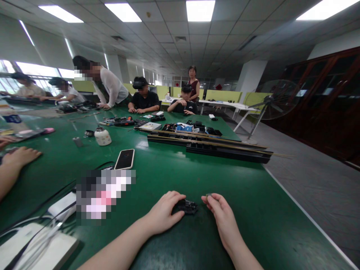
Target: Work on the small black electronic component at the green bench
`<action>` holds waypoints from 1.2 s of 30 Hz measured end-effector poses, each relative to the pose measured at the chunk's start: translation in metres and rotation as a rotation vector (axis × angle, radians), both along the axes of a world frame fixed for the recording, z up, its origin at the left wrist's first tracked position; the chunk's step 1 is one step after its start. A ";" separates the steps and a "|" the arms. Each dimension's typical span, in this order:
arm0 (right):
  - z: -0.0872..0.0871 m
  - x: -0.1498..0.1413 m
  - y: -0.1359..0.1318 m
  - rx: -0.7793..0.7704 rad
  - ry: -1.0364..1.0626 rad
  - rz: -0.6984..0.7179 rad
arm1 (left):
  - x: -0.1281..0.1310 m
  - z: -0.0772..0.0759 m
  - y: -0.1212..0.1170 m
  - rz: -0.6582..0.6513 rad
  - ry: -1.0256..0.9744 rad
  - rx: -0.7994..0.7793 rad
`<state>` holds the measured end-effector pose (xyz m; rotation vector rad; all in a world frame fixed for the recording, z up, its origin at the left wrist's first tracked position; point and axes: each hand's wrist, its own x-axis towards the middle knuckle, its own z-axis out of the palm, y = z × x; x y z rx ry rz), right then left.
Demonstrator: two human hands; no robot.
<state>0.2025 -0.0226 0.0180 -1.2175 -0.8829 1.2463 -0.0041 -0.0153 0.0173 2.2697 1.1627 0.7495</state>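
My left hand (163, 213) grips an oblong, rough-edged black object (189, 207); my right hand (221, 214) pinches a tiny greenish piece (208, 195).

A black part (189, 207) is held by the left hand (164, 212); a tiny piece (208, 195) is pinched by the right hand (223, 217).
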 end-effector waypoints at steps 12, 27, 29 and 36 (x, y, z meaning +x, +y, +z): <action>0.006 0.000 -0.001 -0.010 -0.031 0.009 | 0.000 -0.001 0.002 -0.004 0.002 -0.022; -0.004 -0.004 -0.003 0.146 -0.318 0.153 | 0.000 -0.001 0.003 -0.005 0.025 -0.021; -0.005 -0.005 -0.005 0.172 -0.425 0.176 | 0.000 -0.002 0.003 -0.008 0.025 -0.017; 0.003 -0.010 -0.013 0.327 -0.743 0.297 | -0.001 -0.001 0.003 -0.031 0.045 -0.003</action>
